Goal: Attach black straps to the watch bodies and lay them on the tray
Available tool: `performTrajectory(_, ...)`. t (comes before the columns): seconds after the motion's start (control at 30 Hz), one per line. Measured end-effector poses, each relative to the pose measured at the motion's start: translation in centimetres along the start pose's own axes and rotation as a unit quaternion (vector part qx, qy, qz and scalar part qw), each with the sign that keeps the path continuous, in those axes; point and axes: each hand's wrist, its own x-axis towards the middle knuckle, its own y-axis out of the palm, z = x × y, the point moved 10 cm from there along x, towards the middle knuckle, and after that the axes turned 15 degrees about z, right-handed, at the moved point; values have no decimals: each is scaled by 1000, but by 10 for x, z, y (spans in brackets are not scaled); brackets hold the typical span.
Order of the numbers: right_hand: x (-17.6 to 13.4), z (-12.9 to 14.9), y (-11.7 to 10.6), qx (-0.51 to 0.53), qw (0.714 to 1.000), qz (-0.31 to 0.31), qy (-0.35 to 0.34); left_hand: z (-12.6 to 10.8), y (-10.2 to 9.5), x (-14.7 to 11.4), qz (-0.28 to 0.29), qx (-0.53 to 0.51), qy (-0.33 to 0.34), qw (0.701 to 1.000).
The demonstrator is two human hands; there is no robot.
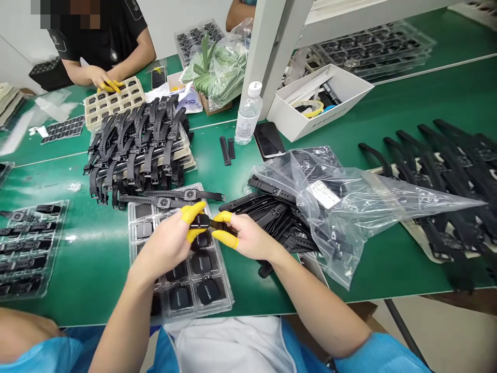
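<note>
My left hand (173, 235), with yellow finger covers, pinches a black watch case (200, 221) above a clear plastic tray (229, 295). My right hand (244, 233), also in yellow finger covers, grips a black watch strap (219, 225) at the case's right side. Whether the strap is joined to the case I cannot tell. Below my hands, the tray's compartments hold several black watch cases (208, 291). Two watches with straps (190, 195) lie across the tray's far end. A pile of loose black straps (267, 212) spills from a clear bag (337, 207) beside my right hand.
Stacked trays of strapped watches (140, 145) stand ahead on the left; another watch tray (29, 248) lies far left. A water bottle (248, 115), phone (269, 140) and white box (318, 106) stand beyond the bag. Across the table, a person handles a beige tray (112, 106).
</note>
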Motion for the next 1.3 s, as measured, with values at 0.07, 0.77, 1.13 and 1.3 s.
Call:
performTrajectory(0.07, -2, 3, 2, -90, 995, 29, 13, 1, -12, -9, 16, 67, -20, 997)
performTrajectory(0.77, -11, -45, -37, -417, 902, -53, 101, 186, -38, -93, 130, -61, -254, 956)
performTrajectory(1.13, -17, -26, -45, -425, 893, -116, 92, 199, -48, -96, -4, 80, -301, 950)
performTrajectory(1.3, -38, -11, -61, -202, 945, -256, 29, 112, -38, -73, -66, 159, -230, 958)
